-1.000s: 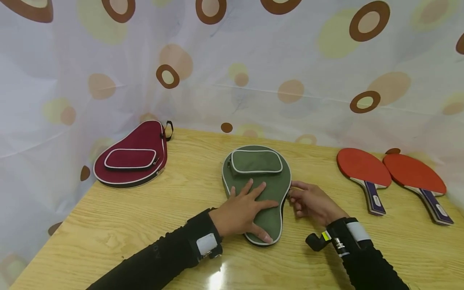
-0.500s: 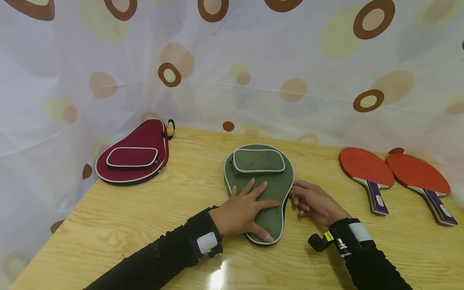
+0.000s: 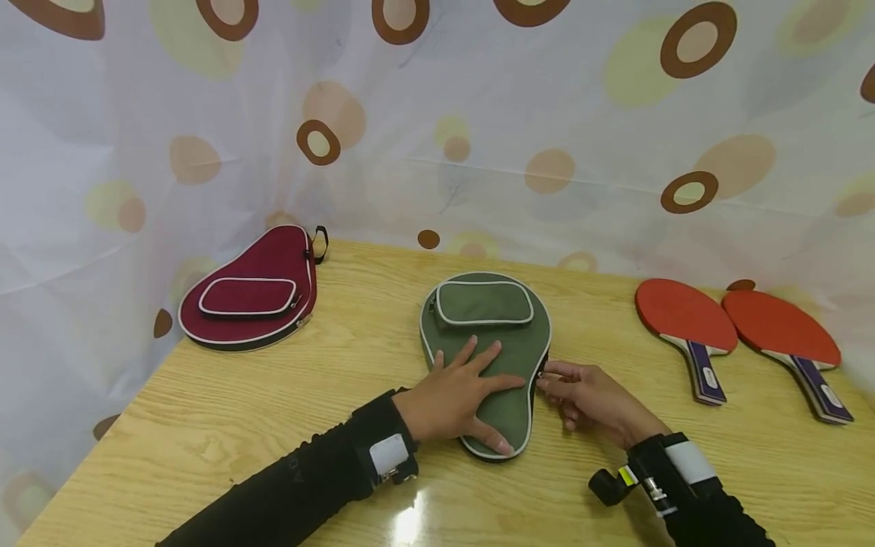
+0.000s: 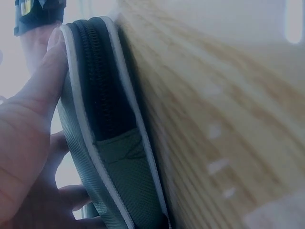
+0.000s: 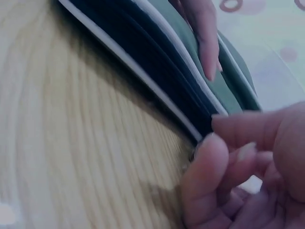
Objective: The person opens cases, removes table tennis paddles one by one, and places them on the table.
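Observation:
A green paddle-shaped table tennis bat case (image 3: 521,351) with white piping lies on the table, its pocket (image 3: 484,304) toward the far end. My left hand (image 3: 454,399) rests flat on it with fingers spread. At the case's right edge, my right hand (image 3: 595,399) pinches the zipper pull between thumb and index finger; the fingers mostly hide the pull. In the right wrist view, a small metal bit (image 5: 187,164) shows by the fingers, and the dark zipper side (image 5: 152,62) runs away from them. The left wrist view shows the zipper's end (image 4: 102,95) along the case's side.
A dark red bat case (image 3: 263,262) with a strap lies at the back left of the wooden table (image 3: 328,334). Two red table tennis bats, a left one (image 3: 687,311) and a right one (image 3: 782,327), lie at the right. A patterned curtain (image 3: 424,99) hangs behind.
My right hand has slid a little toward me along the case's right edge, still pinching the zipper pull. The left hand has stayed in place on the case.

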The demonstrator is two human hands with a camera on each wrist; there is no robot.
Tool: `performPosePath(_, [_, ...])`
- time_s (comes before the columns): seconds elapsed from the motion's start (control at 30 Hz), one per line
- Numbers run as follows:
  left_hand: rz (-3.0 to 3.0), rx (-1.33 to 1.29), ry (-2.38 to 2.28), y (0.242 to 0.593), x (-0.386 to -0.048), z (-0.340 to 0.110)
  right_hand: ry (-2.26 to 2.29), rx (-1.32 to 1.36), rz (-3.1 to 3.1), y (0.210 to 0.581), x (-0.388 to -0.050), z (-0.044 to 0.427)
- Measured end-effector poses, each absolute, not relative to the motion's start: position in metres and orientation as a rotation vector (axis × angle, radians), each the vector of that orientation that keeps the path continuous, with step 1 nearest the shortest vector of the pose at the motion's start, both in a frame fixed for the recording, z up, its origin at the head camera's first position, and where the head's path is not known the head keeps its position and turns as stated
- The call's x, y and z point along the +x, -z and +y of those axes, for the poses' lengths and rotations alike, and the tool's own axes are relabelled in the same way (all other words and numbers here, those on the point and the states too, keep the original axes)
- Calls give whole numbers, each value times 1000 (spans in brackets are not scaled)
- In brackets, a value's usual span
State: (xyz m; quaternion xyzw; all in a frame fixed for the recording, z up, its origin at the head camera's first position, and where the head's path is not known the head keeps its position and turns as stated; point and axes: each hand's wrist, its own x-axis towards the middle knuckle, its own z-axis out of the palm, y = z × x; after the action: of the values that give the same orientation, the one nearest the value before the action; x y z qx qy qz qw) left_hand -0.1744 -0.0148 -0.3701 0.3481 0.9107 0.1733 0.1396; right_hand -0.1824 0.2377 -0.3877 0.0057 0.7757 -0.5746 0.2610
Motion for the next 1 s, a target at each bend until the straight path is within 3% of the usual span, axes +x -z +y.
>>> performPosePath(1.0, [2587, 987, -540, 369, -176, -13, 1701, 114, 2286, 382, -158, 207])
